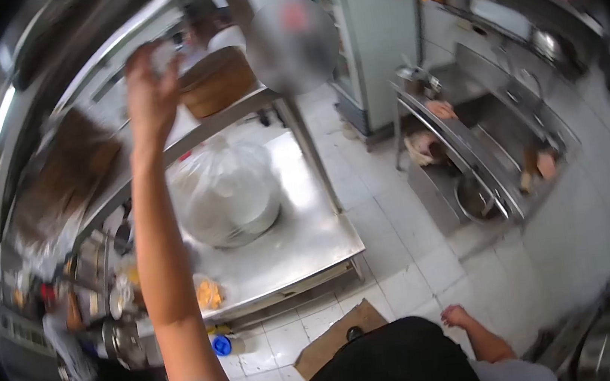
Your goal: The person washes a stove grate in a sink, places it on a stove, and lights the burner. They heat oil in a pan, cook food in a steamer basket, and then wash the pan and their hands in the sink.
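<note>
My left hand (150, 88) is raised at the upper shelf (196, 127), left of a round wooden container (217, 81). Its thumb and fingers curve around a pale, clear-looking thing (164, 54) too blurred to name. Below the raised arm, a bowl in a clear plastic bag (230, 191) stands on the steel table (318, 238). Close to the forearm lies a small heap of orange-yellow food (209, 294). Down at my side, my right hand (454, 316) has its fingers curled in, with nothing visible in them.
A steel sink (493, 120) with a pot (475, 197) stands at right. A tall cabinet (378, 39) is at the back. On the floor lie cardboard (337, 337) and a blue-lidded container (222, 345). Another person's sleeve (66, 342) shows at left.
</note>
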A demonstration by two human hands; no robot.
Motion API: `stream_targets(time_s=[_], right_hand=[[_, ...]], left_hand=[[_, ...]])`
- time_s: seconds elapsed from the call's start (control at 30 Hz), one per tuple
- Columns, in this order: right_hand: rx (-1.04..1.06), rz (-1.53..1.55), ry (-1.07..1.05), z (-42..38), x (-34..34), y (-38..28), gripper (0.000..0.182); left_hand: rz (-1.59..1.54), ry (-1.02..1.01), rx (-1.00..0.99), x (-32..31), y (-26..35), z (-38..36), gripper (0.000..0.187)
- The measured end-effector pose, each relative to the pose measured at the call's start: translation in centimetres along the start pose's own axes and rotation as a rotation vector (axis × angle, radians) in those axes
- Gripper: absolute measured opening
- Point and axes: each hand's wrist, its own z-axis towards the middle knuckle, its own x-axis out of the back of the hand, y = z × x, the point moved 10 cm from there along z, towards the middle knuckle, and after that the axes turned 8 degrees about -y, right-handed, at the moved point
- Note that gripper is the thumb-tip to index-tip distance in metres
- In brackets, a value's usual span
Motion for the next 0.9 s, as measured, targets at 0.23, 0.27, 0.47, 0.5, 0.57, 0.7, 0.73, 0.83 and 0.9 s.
stream_targets(time_s=[0.23,0.27,0.47,0.5,0.57,0.7,0.73,0.83,0.9], right_hand=[[-0.339,0.520,0.390,-13.5,-5.8,-6.5,0.011],[-0.505,0.923,0.491,-17.9,-6.7,-7.9,0.015],[-0.501,2.121,1.422,-33.9,-15.8,-18.1,0.032],[-0.391,2.145,1.641,-36.1,-16.3,-19.7,0.032],[-0.574,2.196,1.889,-39.8,-21.1,-21.5,0.029],[-0.777,2.257,2.405,-42.7,-32.5,-25.2,0.034],[-0.667,2.238,2.669,-42.9,-34.9,-25.1,0.038],[-0.255,2.238,2.902,-46.1,-32.9,-24.6,0.049],[-0.229,2.247,2.988,-47.8,-32.4,-22.5,0.045]], left_hand=[[-0.939,-0.160,-0.219,-5.5,16.6,-7.4,0.023],[-1.011,-0.286,-0.322,-8.0,19.8,-11.4,0.023],[-1.074,-1.671,-0.206,-32.5,29.7,-52.1,0.030],[-1.188,-1.885,-0.249,-35.2,28.7,-60.4,0.031],[-0.768,-1.946,-0.763,-30.9,31.9,-61.6,0.028],[-0.751,-1.919,-0.883,-29.2,36.0,-60.2,0.028],[-0.748,-1.911,-0.898,-29.2,36.7,-60.2,0.028],[-0.748,-1.898,-0.917,-29.4,38.4,-61.9,0.027],[-0.746,-1.902,-0.908,-28.4,39.5,-63.3,0.027]])
